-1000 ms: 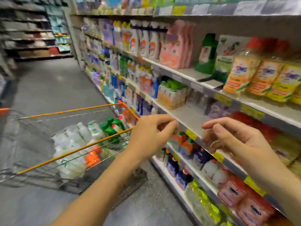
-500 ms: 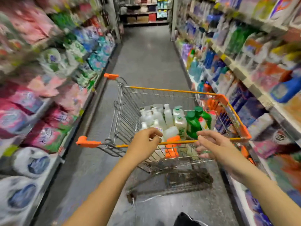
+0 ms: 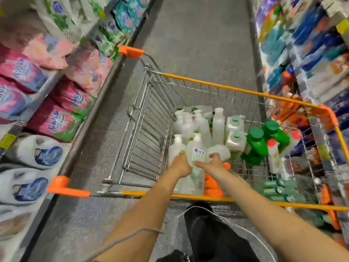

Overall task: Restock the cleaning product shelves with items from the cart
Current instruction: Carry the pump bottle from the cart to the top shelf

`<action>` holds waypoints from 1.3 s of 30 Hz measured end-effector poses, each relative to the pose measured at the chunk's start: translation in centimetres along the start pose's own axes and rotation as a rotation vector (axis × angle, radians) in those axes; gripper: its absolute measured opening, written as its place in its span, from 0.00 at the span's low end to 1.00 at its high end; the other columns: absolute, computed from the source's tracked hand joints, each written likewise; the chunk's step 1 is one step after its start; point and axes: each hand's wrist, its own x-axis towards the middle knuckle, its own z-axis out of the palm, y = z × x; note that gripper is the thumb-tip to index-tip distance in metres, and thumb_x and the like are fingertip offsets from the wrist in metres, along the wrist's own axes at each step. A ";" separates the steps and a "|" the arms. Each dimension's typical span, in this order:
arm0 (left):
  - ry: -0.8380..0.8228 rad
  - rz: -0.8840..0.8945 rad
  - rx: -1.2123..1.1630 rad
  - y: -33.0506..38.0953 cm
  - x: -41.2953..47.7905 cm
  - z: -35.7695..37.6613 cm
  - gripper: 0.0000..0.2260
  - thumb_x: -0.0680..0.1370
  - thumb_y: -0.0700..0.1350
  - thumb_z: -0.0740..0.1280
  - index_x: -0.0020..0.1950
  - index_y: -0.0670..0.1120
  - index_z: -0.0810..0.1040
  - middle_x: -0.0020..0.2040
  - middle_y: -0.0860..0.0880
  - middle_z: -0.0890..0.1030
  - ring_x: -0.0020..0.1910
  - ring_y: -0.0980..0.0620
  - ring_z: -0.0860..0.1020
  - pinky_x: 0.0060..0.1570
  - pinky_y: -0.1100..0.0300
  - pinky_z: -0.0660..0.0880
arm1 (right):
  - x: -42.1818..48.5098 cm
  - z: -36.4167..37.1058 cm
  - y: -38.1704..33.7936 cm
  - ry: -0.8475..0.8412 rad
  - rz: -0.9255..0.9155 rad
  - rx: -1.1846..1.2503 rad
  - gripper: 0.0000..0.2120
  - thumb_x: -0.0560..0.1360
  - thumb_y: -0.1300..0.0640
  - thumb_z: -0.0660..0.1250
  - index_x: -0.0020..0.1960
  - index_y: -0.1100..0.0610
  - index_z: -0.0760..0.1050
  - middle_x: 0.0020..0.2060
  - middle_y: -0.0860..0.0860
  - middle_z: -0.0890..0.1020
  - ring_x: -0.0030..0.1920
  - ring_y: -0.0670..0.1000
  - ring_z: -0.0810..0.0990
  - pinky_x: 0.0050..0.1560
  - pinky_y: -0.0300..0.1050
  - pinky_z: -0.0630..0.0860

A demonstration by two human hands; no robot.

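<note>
Mostly translucent white, the bottle (image 3: 198,159) shows green labelling.

Pink and red bags (image 3: 56,121) piled on the left, white packs with blue ovals (image 3: 37,154) lower left. Speckled grey floor (image 3: 198,35) up the middle. Dark trouser leg (image 3: 211,239) bottom centre.
</note>
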 end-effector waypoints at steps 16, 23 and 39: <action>-0.203 -0.237 -0.404 -4.6 6.1 4.1 0.34 0.61 0.41 0.64 0.67 0.46 0.64 0.63 0.44 0.69 0.60 0.43 0.72 0.46 0.54 0.80 | 8.9 7.1 6.8 0.071 0.243 0.065 0.27 0.65 0.61 0.76 0.59 0.61 0.68 0.54 0.60 0.79 0.52 0.61 0.81 0.55 0.54 0.78; 0.170 -0.266 -1.047 -3.0 5.6 2.3 0.13 0.78 0.39 0.61 0.62 0.48 0.71 0.55 0.46 0.77 0.47 0.51 0.76 0.40 0.59 0.70 | 6.9 2.7 3.6 -0.156 0.232 0.402 0.33 0.60 0.56 0.81 0.61 0.59 0.72 0.51 0.57 0.83 0.48 0.57 0.84 0.49 0.57 0.82; -0.217 0.015 -1.328 -0.8 2.5 0.7 0.31 0.71 0.59 0.70 0.71 0.47 0.71 0.62 0.41 0.80 0.61 0.42 0.79 0.62 0.42 0.74 | 2.1 -4.2 -3.8 -0.421 -0.195 0.333 0.30 0.67 0.48 0.76 0.67 0.50 0.72 0.59 0.53 0.80 0.56 0.52 0.82 0.53 0.49 0.80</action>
